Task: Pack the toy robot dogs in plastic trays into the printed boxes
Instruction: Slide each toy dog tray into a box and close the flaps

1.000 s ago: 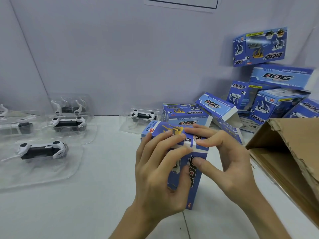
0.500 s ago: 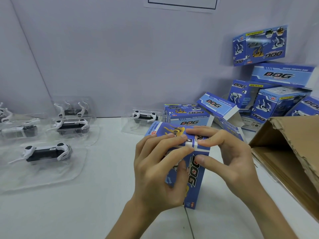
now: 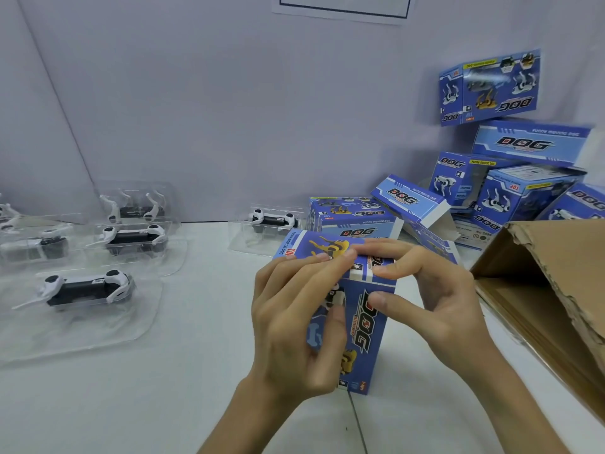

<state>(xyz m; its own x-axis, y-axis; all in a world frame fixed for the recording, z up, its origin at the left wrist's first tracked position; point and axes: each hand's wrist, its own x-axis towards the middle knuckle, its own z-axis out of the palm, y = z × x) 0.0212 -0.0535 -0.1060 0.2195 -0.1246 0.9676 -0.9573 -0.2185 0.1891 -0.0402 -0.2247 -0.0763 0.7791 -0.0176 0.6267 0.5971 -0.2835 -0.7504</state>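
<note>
Both hands grip upright box – robot dogs in trays

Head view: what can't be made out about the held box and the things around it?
- Box contents: hidden by its own walls.
- Whether its top flap is seated: covered by fingers of the left hand and right hand.
- Carton interior: blocked by its flap and cut off by the right edge.
- Far-left trays: cut by the left edge, blurred.
- Fine print on the stacked boxes: too small.
</note>
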